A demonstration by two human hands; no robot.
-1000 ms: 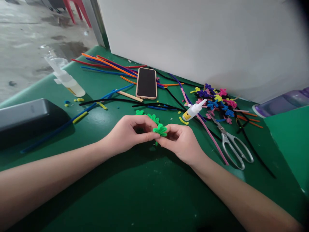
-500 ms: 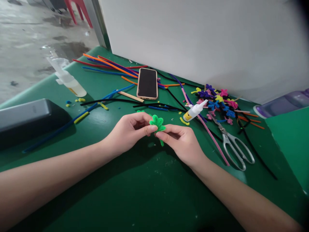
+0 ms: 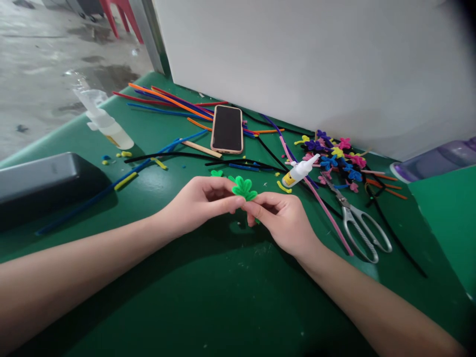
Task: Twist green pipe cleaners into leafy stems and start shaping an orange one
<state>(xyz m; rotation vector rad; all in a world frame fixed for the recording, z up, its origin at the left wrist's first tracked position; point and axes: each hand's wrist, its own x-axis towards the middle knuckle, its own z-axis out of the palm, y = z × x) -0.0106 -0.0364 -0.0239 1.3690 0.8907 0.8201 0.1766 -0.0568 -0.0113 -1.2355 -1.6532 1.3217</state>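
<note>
Between my hands is a bright green pipe-cleaner flower [image 3: 244, 186] with looped petals facing up. My left hand [image 3: 203, 201] pinches its base from the left with thumb and fingers. From the other side my right hand [image 3: 280, 215] grips the same base, thumb tip close to the left thumb. Most of the stem is hidden by my fingers. Just beyond my left fingers, another small green looped piece [image 3: 216, 173] shows; whether it is joined to the flower I cannot tell. A white glue bottle [image 3: 297, 172] lies tilted near my right hand.
Scissors [image 3: 357, 218] and a heap of coloured pipe-cleaner flowers [image 3: 334, 153] lie to the right. A phone [image 3: 227, 129] rests among loose pipe cleaners [image 3: 171, 101] at the back. Left are a clear bottle [image 3: 111, 130] and a dark case [image 3: 48, 183]. A purple bottle [image 3: 439, 156] lies far right.
The green flower has turned slightly, its petals now fanning upward, and its stem end has gone behind my right fingers. More of the green piece behind my left hand shows.
</note>
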